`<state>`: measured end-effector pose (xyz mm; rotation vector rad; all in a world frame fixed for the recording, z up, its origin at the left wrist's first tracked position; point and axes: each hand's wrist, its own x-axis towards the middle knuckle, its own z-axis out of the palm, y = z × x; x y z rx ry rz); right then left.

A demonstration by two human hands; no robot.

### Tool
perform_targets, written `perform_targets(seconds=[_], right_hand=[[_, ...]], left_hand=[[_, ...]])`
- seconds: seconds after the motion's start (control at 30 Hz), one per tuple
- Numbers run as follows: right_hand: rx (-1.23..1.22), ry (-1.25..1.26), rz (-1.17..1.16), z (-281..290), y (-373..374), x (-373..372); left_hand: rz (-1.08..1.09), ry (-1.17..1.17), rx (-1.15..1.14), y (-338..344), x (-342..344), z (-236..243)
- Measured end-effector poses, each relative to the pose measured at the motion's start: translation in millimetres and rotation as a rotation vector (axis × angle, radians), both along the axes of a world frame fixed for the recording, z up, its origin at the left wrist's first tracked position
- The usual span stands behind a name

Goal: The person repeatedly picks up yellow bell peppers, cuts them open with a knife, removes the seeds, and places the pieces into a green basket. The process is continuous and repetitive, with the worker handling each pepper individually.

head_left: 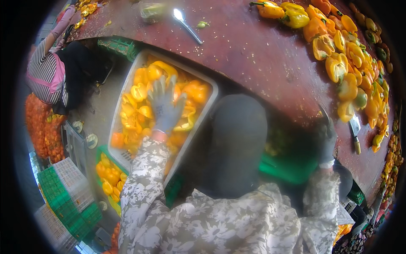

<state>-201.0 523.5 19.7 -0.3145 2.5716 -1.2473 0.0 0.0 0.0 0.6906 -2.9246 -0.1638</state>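
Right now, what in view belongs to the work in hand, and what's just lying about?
Likely in the work:
- left hand, fingers spread
- peppers under it
- white crate holding them

Likely just lying about:
- spoon on the table
- clear bag near it

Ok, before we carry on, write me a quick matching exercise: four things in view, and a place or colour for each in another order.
Things
1. Left hand
2. Spoon
3. Knife
4. Stacked crates

Places and colours
A. White and green
B. Beside the cut peppers on the right
C. Gloved, fingers spread, at the loose peppers in the pale crate
D. Next to a small green piece on the red table

Right pairs: 1-C, 2-D, 3-B, 4-A
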Motion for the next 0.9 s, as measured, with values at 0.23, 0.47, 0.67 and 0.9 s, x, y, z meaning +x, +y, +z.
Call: perform_targets(seconds=[0.23, 0.47, 0.67, 0.9], right_hand=[[-0.136, -0.021, -0.026, 17.5, -13.9, -14.5], [-0.157, -0.104, -0.064, 66.4, -73.9, 7.9], [-0.600, 0.157, 0.501, 139.6, -279.7, 5.8], [-0.512, 0.139, 0.870, 138.6, -367.3, 32.2]], left_hand=[[-0.133, -0.072, 0.019, 11.0, -2.0, 14.2], [-0.176, 0.155, 0.602, 41.1, -41.8, 66.7], [-0.038, 0.672, 1.721, 108.9, -66.0, 163.8], [0.095, 0.996, 2.057, 89.7, -40.7, 109.6]])
